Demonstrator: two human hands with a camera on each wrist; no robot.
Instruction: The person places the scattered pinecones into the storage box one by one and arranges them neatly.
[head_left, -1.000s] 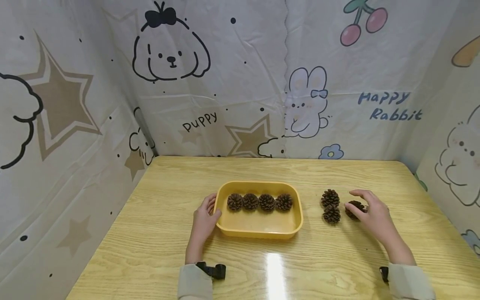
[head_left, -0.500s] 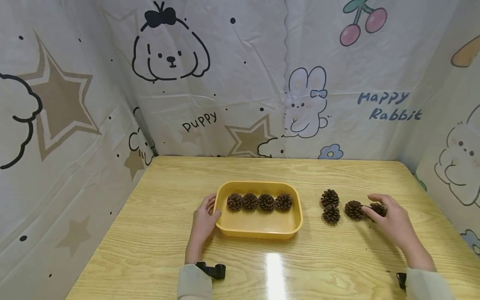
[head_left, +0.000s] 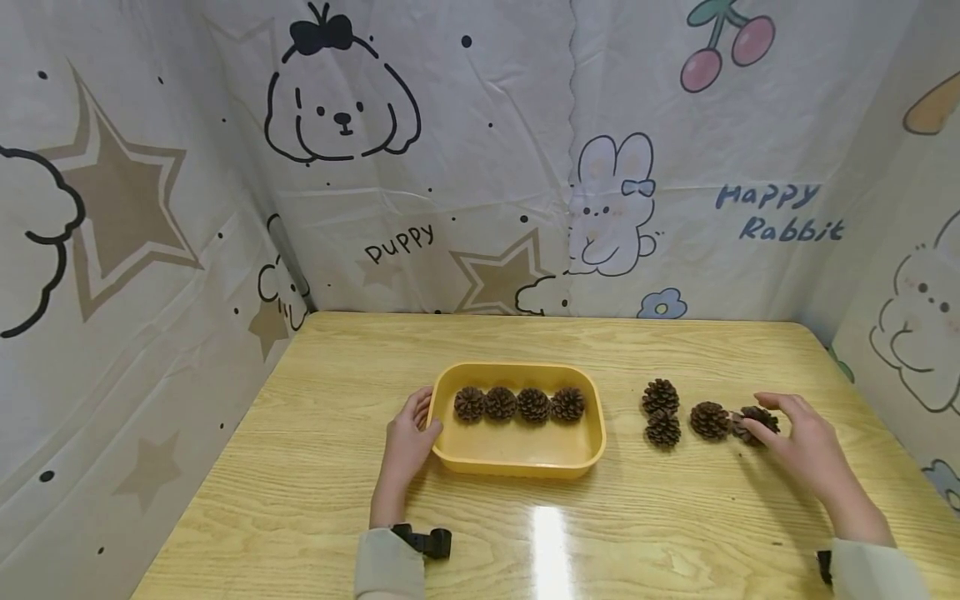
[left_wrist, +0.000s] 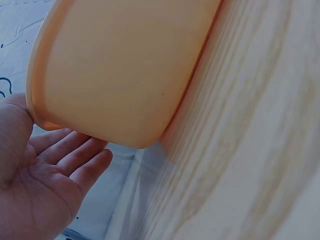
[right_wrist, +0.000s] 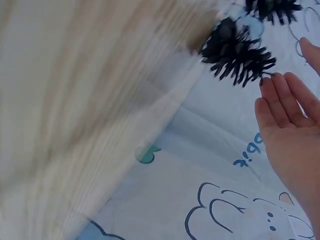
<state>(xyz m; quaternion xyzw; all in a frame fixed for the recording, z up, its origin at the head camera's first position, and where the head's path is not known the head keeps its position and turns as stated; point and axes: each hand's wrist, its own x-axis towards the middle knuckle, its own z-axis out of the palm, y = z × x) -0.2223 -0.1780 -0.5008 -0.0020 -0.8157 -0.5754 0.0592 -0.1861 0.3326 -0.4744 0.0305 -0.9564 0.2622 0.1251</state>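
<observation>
A yellow tray holds a row of several pine cones along its far side. My left hand holds the tray's left end, thumb over the rim and fingers against the outside, as the left wrist view also shows. To the right of the tray, two pine cones touch one another, and another pine cone lies farther right. My right hand is around the rightmost pine cone, thumb and index finger apart. In the right wrist view its fingers are extended beside the cone.
The wooden table ends at a back edge against a printed fabric backdrop. Side panels of the same fabric stand at left and right. A light reflection and small dark crumbs show on the table.
My right hand has moved right, away from the middle pine cone, which now lies uncovered, to the rightmost one. My left hand and the tray have not moved.
</observation>
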